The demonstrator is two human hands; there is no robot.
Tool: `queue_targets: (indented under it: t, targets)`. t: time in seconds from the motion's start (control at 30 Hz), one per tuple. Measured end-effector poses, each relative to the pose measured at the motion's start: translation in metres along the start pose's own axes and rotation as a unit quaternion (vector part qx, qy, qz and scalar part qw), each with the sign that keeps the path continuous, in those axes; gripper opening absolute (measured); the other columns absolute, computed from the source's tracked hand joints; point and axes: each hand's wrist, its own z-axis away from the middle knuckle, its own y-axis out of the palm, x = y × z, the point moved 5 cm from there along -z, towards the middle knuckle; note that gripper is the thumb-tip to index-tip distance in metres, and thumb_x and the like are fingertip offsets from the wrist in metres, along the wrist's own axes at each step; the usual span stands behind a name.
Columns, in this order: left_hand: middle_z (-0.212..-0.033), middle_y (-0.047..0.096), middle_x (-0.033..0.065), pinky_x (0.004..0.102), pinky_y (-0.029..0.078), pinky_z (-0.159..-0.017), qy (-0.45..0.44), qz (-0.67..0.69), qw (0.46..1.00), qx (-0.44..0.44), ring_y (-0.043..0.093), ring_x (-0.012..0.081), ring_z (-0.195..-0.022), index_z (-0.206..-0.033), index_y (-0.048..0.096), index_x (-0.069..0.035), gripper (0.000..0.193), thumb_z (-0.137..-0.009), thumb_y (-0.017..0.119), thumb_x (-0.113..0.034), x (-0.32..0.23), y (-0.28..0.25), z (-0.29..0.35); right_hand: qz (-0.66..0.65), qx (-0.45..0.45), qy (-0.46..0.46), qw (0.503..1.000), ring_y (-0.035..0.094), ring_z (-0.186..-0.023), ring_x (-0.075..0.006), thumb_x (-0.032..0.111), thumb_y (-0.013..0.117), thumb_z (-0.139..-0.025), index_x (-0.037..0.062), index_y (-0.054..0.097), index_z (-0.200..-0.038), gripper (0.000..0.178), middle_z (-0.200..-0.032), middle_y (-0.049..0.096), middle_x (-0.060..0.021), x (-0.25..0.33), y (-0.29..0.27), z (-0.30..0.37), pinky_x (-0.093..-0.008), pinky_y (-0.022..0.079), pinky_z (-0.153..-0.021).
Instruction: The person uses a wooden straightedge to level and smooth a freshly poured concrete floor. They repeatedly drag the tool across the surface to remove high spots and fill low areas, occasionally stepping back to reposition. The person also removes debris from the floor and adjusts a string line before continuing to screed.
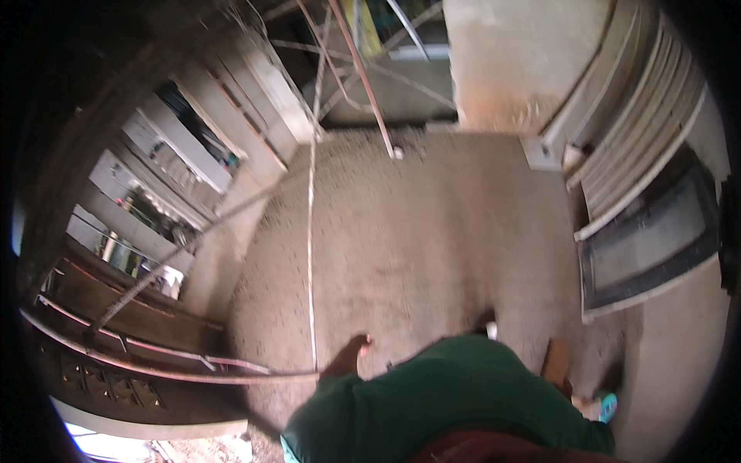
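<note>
My left hand (360, 345) shows small beyond the green sleeve (332, 401), above a grey-brown cement floor (432, 231). Its fingers look loosely apart, and nothing shows in them. Close to this hand runs a long pale pole or strip (311, 255). On my right side, the green-clothed body covers most of the right arm, and I cannot make out the right hand for certain. A brown flat piece, perhaps wood (556, 360), lies beside the body there. Near it is a turquoise item (607, 407) whose kind is unclear. A small white object (492, 330) shows past the body's edge.
A reddish pole (363, 77) slants down to the floor at the far side, before crossed bars in an opening. On the right lean corrugated sheets (641, 131) and a dark-framed panel (648, 239). Bars and a rail (177, 376) border the left side.
</note>
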Motion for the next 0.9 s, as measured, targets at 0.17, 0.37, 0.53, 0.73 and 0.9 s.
queue_targets:
  t: [0.17, 0.37, 0.53, 0.73, 0.9]
  targets:
    - [-0.109, 0.063, 0.0127, 0.0385, 0.047, -0.092, 0.075, -0.454, 0.888, -0.009, 0.059, 0.0284, -0.103, -0.113, 0.063, -0.009, 0.032, -0.084, 0.057, -0.023, -0.035, 0.020, 0.009, -0.037, 0.005, -0.025, 0.999, 0.060, -0.073, -0.0253, 0.008, 0.065, -0.080, 0.0077, 0.048, -0.128, 0.051, -0.099, 0.061, -0.0127, 0.097, 0.000, -0.146, -0.0341, 0.049, -0.055]
    - [-0.121, 0.058, 0.0100, 0.0357, 0.045, -0.097, 0.051, -0.550, 0.833, 0.011, 0.055, 0.0267, -0.113, -0.119, 0.061, -0.016, 0.034, -0.085, 0.056, -0.021, -0.152, 0.043, -0.096, -0.250, 0.112, -0.109, 0.955, 0.059, -0.069, -0.0259, 0.008, 0.062, -0.082, 0.0102, 0.048, -0.129, 0.049, -0.097, 0.061, -0.0131, 0.234, 0.028, -0.307, -0.0327, 0.046, -0.051]
    - [-0.124, 0.058, 0.0089, 0.0353, 0.046, -0.094, 0.032, -0.414, 0.909, -0.029, 0.055, 0.0270, -0.113, -0.121, 0.060, -0.018, 0.036, -0.086, 0.056, -0.021, -0.196, 0.006, -0.174, -0.306, 0.147, -0.047, 0.939, 0.060, -0.075, -0.0294, 0.008, 0.058, -0.083, 0.0112, 0.048, -0.129, 0.046, -0.105, 0.057, -0.0153, 0.303, 0.094, -0.383, -0.0365, 0.050, -0.056]
    - [-0.119, 0.060, 0.0094, 0.0358, 0.048, -0.090, -0.010, -0.437, 0.899, -0.042, 0.058, 0.0272, -0.106, -0.119, 0.061, -0.017, 0.033, -0.087, 0.056, -0.022, -0.254, -0.077, -0.245, -0.084, 0.101, -0.126, 0.983, 0.059, -0.087, -0.0286, 0.008, 0.058, -0.083, 0.0079, 0.047, -0.129, 0.048, -0.110, 0.056, -0.0145, 0.368, 0.158, -0.393, -0.0375, 0.051, -0.068]
    - [-0.116, 0.061, 0.0097, 0.0361, 0.049, -0.087, 0.055, -0.563, 0.825, 0.009, 0.060, 0.0274, -0.101, -0.117, 0.062, -0.016, 0.031, -0.088, 0.056, -0.024, -0.301, -0.131, -0.303, -0.069, 0.060, -0.099, 0.991, 0.057, -0.093, -0.0272, 0.004, 0.058, -0.082, 0.0065, 0.046, -0.129, 0.049, -0.113, 0.055, -0.0132, 0.409, 0.176, -0.399, -0.0370, 0.050, -0.073]
